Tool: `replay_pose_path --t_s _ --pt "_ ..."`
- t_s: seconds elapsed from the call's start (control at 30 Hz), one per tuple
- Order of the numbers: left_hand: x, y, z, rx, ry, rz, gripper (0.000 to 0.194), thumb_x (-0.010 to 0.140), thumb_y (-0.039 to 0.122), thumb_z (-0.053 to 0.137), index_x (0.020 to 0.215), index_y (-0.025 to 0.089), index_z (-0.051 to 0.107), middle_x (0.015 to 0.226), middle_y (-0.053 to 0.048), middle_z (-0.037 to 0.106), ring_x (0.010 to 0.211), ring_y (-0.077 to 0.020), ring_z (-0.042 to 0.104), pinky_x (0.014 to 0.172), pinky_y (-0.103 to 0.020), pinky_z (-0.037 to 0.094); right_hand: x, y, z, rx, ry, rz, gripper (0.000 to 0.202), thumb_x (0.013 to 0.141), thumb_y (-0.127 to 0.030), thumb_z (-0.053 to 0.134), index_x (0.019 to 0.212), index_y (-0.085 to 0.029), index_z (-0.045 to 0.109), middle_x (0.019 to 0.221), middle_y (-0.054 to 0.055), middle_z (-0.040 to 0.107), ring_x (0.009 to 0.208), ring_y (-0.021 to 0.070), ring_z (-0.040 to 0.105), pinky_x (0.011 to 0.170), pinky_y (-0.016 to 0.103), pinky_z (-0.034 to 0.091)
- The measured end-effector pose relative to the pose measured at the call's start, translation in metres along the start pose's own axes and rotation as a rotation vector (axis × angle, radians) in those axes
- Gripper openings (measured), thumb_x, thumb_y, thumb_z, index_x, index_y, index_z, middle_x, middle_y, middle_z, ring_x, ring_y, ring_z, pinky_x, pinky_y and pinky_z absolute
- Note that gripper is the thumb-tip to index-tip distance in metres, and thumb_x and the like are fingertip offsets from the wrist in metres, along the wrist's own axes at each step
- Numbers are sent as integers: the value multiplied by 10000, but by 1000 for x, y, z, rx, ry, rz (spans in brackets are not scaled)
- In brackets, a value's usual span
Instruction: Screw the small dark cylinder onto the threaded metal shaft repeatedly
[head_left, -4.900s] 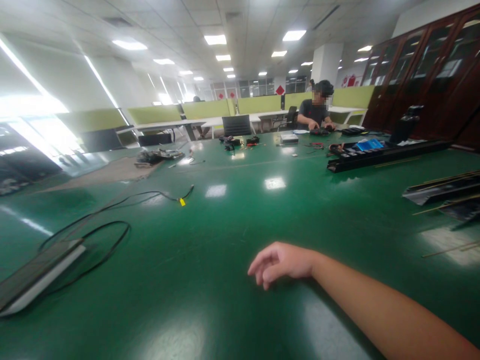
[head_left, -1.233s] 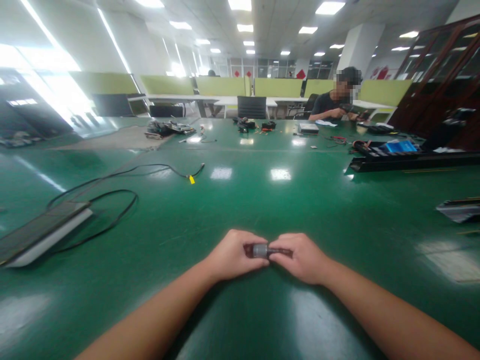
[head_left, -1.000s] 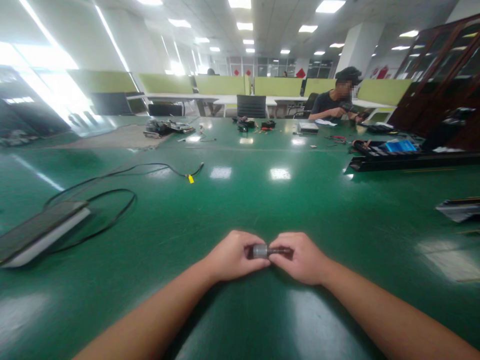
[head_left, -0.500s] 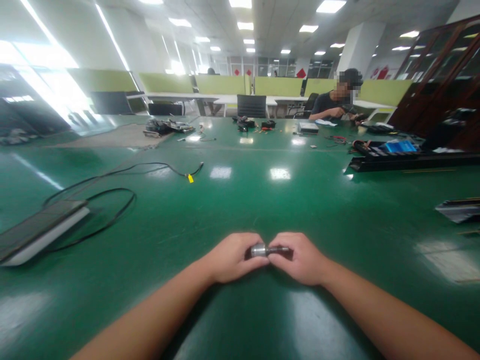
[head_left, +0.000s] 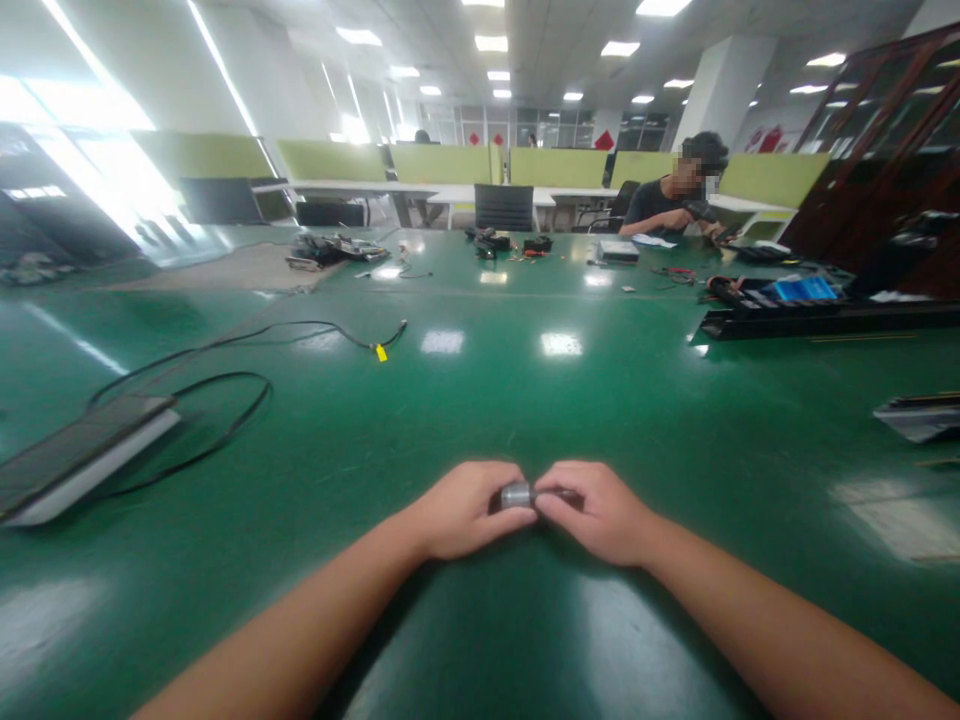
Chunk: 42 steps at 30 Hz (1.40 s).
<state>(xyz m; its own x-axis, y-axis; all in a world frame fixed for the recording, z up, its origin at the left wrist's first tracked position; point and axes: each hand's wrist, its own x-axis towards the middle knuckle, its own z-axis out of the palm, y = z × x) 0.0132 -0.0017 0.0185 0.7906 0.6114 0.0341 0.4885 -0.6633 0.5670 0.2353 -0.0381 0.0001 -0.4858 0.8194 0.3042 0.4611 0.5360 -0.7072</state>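
Note:
In the head view, a small silver metal cylinder with a thin dark shaft (head_left: 516, 495) lies sideways between my hands, just above or on the green tabletop; its exact kind is not clear. My left hand (head_left: 472, 508) is closed around the cylinder end, thumb below and fingers above. My right hand (head_left: 596, 510) pinches the shaft at the right side with thumb and fingertips. Most of the shaft is hidden behind the right thumb. Both hands nearly touch at the fingertips.
A flat dark-topped device (head_left: 82, 455) with a black cable (head_left: 232, 385) lies to the left. Right stand a black rail (head_left: 795, 325) and a blue item (head_left: 804, 290). Electronic parts (head_left: 487, 245) sit along the green table's (head_left: 480, 400) far side, where another person (head_left: 667, 205) works.
My right thumb and fingers have shifted on the shaft, covering more of it than before. The left hand keeps its hold. The other person's hands have moved slightly.

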Motion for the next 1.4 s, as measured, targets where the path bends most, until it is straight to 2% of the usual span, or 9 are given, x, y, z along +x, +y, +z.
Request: replay_pose_path --t_s 0.63,1.4 --pt "1 -2 1 -70 23 8 357 936 515 510 850 172 563 762 13 530 679 -128 479 627 -239 313 0 -1 0 4 20 2 109 894 -214 613 928 -185 712 824 15 680 741 142 595 679 249 412" --pt "1 -1 -2 -54 24 17 379 932 518 507 825 160 572 745 -2 532 665 -135 473 612 -239 313 1 0 0 -31 29 -2 101 871 -202 629 925 -185 713 834 22 695 744 153 610 685 264 433"
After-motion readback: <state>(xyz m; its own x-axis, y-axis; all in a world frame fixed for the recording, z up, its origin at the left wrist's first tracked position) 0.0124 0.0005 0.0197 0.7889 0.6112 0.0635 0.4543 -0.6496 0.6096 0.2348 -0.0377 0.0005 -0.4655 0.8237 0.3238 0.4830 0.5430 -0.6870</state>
